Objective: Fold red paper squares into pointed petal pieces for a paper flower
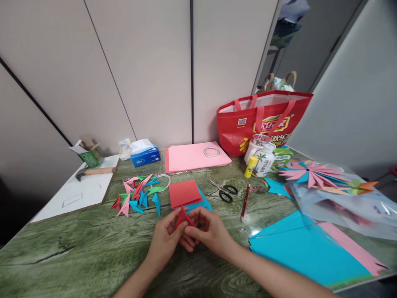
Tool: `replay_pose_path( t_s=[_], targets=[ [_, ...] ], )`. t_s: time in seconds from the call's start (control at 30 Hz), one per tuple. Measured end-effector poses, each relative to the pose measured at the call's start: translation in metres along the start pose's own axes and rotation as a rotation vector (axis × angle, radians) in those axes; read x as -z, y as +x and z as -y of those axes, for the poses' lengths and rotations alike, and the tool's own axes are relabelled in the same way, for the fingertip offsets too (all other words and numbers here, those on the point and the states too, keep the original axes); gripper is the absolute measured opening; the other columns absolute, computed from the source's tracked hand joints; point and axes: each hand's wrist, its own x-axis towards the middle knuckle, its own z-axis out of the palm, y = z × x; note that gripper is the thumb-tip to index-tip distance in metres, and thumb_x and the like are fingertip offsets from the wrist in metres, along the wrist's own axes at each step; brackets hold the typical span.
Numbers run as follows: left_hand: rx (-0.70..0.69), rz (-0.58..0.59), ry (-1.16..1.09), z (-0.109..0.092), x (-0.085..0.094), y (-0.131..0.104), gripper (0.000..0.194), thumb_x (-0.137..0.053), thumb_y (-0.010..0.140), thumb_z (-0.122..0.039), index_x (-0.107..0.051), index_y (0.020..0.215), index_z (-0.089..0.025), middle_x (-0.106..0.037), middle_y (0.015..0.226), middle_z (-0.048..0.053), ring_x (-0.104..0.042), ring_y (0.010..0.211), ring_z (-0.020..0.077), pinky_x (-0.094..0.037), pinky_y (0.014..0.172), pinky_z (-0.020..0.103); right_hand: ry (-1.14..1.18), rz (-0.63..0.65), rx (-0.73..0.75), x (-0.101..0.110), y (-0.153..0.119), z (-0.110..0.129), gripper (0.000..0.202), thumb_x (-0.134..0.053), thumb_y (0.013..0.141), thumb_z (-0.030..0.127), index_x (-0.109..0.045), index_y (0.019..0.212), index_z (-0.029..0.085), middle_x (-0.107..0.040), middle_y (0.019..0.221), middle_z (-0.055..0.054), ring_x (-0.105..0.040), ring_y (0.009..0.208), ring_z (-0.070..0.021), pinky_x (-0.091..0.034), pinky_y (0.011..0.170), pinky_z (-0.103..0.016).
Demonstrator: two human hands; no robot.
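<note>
Between my two hands is a small folded piece of red paper point(182, 218), its pointed tip sticking up. My left hand point(167, 234) pinches it from the left, and my right hand point(209, 227) closes on its right side. My fingers cover the paper's lower part. Just beyond them lies a stack of red paper squares point(185, 193), partly over blue paper point(201, 200). Left of the stack, several folded paper pieces point(139, 196) in pink, red, blue and green lie in a loose heap. Black-handled scissors point(226, 192) rest to the right.
Pink sheets point(189, 155) carry a tape roll point(211, 152) at the back, beside a tissue box point(145, 155). A red bag point(235, 128), white bottle point(263, 161) and glue stick point(250, 167) stand back right. Blue sheets point(304, 248) lie right; a hammer point(96, 171) lies left.
</note>
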Motion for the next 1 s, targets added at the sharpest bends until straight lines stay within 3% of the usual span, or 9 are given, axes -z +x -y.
replay_pose_path(
  t_s=[0.2,0.4,0.57,0.73,0.83,1.0],
  targets=[
    [-0.010,0.031,0.006,0.000,-0.001,-0.002,0.044,-0.062,0.070,-0.038,-0.054,0.103,-0.011,-0.062,0.048,0.000,-0.061,0.040,0.0167,-0.051,0.040,0.026,0.026,-0.004,-0.035,-0.001,0.002,0.000,0.032,-0.055,0.073,0.046,-0.054,0.076,0.014,-0.053,0.056,0.004,-0.046,0.040,-0.0054,-0.042,0.040,-0.019],
    [-0.002,0.012,-0.006,0.000,-0.003,-0.002,0.049,-0.065,0.068,-0.037,-0.055,0.107,-0.009,-0.062,0.049,0.001,-0.060,0.041,0.0164,-0.051,0.042,0.027,-0.035,0.024,-0.023,0.000,0.002,-0.001,0.031,-0.055,0.074,0.046,-0.054,0.078,0.015,-0.052,0.063,0.003,-0.044,0.042,-0.0052,-0.039,0.041,-0.019],
    [0.046,0.016,-0.080,-0.004,-0.003,-0.002,0.042,-0.062,0.070,-0.041,-0.059,0.098,-0.010,-0.066,0.058,0.004,-0.065,0.050,0.0196,-0.054,0.048,0.030,-0.110,-0.053,0.023,0.004,0.003,0.004,0.030,-0.054,0.074,0.046,-0.056,0.072,0.016,-0.051,0.060,0.001,-0.043,0.048,-0.0087,-0.036,0.041,-0.019],
    [0.183,0.073,-0.169,-0.005,0.001,-0.001,0.035,-0.053,0.075,-0.046,-0.056,0.074,-0.011,-0.065,0.054,0.005,-0.063,0.043,0.0174,-0.050,0.039,0.023,-0.117,-0.033,0.037,0.004,0.002,0.009,0.024,-0.055,0.074,0.040,-0.058,0.071,0.017,-0.053,0.062,0.000,-0.043,0.049,-0.0093,-0.037,0.042,-0.020],
    [0.237,0.147,-0.192,-0.004,0.002,-0.001,0.037,-0.052,0.076,-0.046,-0.056,0.070,-0.010,-0.064,0.052,0.005,-0.059,0.037,0.0136,-0.044,0.032,0.018,-0.117,-0.030,0.035,0.005,0.001,0.008,0.022,-0.057,0.073,0.038,-0.061,0.074,0.016,-0.054,0.064,0.000,-0.042,0.048,-0.0090,-0.036,0.041,-0.020],
    [0.282,0.177,-0.263,-0.002,0.005,0.000,0.034,-0.059,0.071,-0.043,-0.056,0.063,-0.010,-0.062,0.052,0.004,-0.051,0.030,0.0058,-0.034,0.025,0.011,-0.122,-0.032,0.033,0.005,0.002,0.005,0.021,-0.058,0.072,0.036,-0.063,0.076,0.016,-0.056,0.064,-0.001,-0.044,0.051,-0.0099,-0.038,0.044,-0.021]
  ],
)
